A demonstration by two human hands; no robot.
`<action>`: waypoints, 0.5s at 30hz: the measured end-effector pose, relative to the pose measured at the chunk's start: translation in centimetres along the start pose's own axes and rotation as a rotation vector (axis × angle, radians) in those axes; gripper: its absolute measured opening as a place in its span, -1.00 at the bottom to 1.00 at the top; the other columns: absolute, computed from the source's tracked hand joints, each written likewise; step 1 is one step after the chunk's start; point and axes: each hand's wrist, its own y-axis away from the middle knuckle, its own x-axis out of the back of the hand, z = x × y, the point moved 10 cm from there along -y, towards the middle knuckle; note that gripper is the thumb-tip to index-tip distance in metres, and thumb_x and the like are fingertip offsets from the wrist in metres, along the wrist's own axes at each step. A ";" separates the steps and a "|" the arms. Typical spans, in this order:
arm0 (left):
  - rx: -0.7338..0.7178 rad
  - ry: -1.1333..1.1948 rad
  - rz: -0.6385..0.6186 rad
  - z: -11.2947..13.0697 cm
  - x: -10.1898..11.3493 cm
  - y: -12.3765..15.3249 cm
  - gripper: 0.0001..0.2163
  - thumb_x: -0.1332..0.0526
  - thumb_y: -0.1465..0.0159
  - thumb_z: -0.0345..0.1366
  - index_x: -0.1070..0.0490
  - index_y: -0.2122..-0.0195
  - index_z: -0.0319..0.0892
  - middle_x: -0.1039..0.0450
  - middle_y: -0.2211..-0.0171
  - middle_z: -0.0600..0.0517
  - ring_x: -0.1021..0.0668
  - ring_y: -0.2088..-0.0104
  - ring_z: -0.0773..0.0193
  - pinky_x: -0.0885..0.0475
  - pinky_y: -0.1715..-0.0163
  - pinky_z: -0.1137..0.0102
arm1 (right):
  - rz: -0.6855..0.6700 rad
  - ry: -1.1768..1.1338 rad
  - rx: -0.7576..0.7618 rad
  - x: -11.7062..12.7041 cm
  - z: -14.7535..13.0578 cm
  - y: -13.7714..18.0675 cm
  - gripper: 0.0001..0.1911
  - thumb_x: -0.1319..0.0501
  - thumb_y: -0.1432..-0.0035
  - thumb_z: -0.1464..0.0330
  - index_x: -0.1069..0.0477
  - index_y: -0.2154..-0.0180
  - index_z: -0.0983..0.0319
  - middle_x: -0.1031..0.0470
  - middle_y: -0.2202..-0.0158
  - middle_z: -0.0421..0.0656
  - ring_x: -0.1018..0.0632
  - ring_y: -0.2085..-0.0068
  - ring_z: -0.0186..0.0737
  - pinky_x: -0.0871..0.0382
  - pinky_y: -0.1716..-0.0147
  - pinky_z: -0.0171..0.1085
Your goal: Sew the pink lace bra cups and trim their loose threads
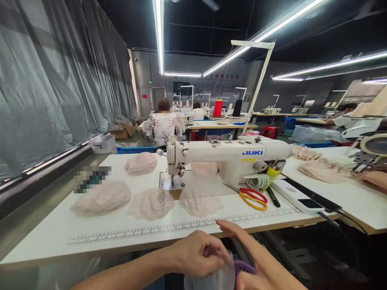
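Note:
My left hand (198, 253) is closed in a pinch on a thin translucent plastic bag (216, 278) just below the table's front edge. My right hand (254, 257) lies beside it with fingers stretched toward the table, its lower part touching the same bag next to something purple (244, 266). On the white sewing table (60, 233) in front lie several stacks of pale pink lace pieces (102, 197), (151, 203), (199, 201), (141, 163). A white JUKI sewing machine (229, 155) stands behind them.
Red-and-yellow scissors (250, 197), a coil of white cord (258, 181) and a phone (314, 203) lie at the right. A ruler strip (181, 227) runs along the table front. Another person's hand (373, 179) rests on the right table. A seated person (163, 123) works farther back.

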 end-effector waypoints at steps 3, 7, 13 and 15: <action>0.015 -0.136 0.097 0.0 1.1 1.9 -0.75 -0.10 -0.12 -0.41 -0.56 0.28 -0.27 -0.24 0.69 0.16 -0.29 0.72 0.44 -0.18 0.68 0.55 | -0.298 -0.193 0.064 -5.0 -2.7 -3.2 -0.10 -0.39 0.25 -0.12 -0.35 -0.10 0.18 -0.45 0.01 -0.10 -0.42 -0.03 0.00 -0.24 -0.06 -0.20; 0.105 -0.059 0.183 -1.5 3.0 4.1 -0.73 -0.10 -0.13 -0.35 -0.53 0.24 -0.28 -0.26 0.68 0.16 -0.28 0.74 0.44 -0.21 0.71 0.56 | -0.340 -0.190 0.041 -7.4 -2.2 -4.3 -0.43 -0.22 0.04 -0.17 -0.38 0.47 0.25 -0.22 0.59 -0.31 -0.29 0.51 -0.34 -0.16 0.54 -0.38; 0.146 0.043 0.122 -2.8 3.6 4.5 -0.75 -0.10 -0.06 -0.39 -0.51 0.29 -0.30 -0.28 0.67 0.16 -0.31 0.71 0.45 -0.23 0.69 0.58 | -0.195 -0.052 0.030 -6.3 -1.9 -3.7 -0.52 -0.01 -0.21 -0.03 -0.17 0.54 0.20 -0.06 0.57 -0.33 -0.12 0.48 -0.34 0.02 0.50 -0.33; 0.173 0.014 0.119 -3.3 3.6 4.3 -0.74 -0.07 -0.02 -0.43 -0.50 0.31 -0.29 -0.27 0.67 0.17 -0.30 0.72 0.45 -0.21 0.71 0.59 | -0.180 -0.022 0.018 -6.2 -2.2 -3.8 -0.52 0.01 -0.22 -0.02 -0.18 0.53 0.19 -0.05 0.58 -0.33 -0.12 0.49 -0.33 0.03 0.50 -0.32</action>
